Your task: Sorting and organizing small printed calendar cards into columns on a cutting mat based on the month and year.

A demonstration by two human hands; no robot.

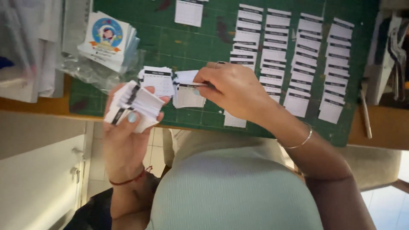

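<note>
My left hand [124, 127] holds a fanned stack of small white calendar slips [135, 102] with black header bands, just off the near edge of the green cutting mat [187, 47]. My right hand [232, 91] pinches one white slip [187, 77] by its edge and holds it over a small pile of slips [187, 96] on the mat. Another small pile [157, 80] lies just left of it. Columns of overlapping slips [304, 59] cover the mat's right half.
A plastic-wrapped stack of square cards with a round blue picture [107, 40] sits at the mat's far left. Papers [30, 47] lie at the left edge. Metal tools [396, 55] and a thin stick [365, 111] lie on the wooden table at right.
</note>
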